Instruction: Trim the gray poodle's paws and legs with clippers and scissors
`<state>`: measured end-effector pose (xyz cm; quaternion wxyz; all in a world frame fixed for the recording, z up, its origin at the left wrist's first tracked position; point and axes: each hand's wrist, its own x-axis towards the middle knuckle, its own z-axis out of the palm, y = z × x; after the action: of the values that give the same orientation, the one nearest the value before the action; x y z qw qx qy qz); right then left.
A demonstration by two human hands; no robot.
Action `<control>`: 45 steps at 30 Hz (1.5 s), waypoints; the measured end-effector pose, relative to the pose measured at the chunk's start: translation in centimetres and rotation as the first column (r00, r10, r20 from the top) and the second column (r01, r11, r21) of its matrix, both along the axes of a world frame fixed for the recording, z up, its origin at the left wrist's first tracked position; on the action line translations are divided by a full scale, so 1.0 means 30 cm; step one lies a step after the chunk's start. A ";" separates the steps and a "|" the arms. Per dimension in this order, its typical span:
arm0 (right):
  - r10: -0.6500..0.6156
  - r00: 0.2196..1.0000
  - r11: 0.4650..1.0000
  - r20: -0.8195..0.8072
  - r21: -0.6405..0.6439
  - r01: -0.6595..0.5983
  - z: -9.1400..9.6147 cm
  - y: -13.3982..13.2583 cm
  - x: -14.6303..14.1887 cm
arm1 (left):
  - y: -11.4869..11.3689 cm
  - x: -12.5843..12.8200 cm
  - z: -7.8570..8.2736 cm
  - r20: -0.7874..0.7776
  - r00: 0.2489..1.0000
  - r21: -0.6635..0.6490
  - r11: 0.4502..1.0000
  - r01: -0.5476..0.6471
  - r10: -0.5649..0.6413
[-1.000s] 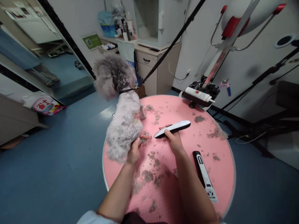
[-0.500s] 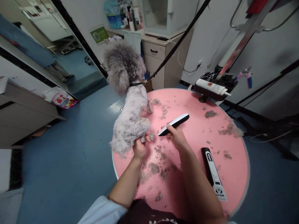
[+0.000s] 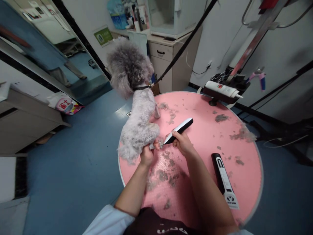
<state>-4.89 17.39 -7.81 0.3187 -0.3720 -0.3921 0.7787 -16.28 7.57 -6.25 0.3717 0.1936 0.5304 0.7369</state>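
In the head view, a white tube (image 3: 221,88) is held in a black tray (image 3: 221,99). The smooth, round, pink bench (image 3: 200,107) is strewn with wispy grey tufts (image 3: 221,118). At its left edge the dog (image 3: 143,112), fluffy-headed, close-cropped, is gripped by a hind leg in the left hand (image 3: 147,155); a slim clipper (image 3: 179,130) is clasped in the right hand (image 3: 185,144)

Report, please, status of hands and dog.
Left hand holding dog's hind paw. Right hand holding trimmer close to paw. Cut fur scattered on pink table.
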 end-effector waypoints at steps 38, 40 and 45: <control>-0.013 0.988 0.993 -0.153 0.114 0.031 0.021 -0.033 0.001 | -0.027 -0.016 0.046 0.108 0.973 0.072 0.977 0.198 -0.205; 0.016 0.989 0.997 -0.147 0.075 -0.005 0.020 -0.034 -0.006 | -0.027 -0.016 0.045 0.090 0.977 0.071 0.980 0.188 -0.194; -0.114 0.993 0.993 -0.042 0.006 0.114 0.004 -0.023 -0.019 | -0.026 -0.021 0.042 0.072 0.975 0.077 0.976 0.205 -0.211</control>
<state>-5.44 16.71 -7.69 0.3723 -0.3759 -0.3669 0.7652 -16.91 6.78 -4.99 0.4607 0.2315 0.4662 0.7189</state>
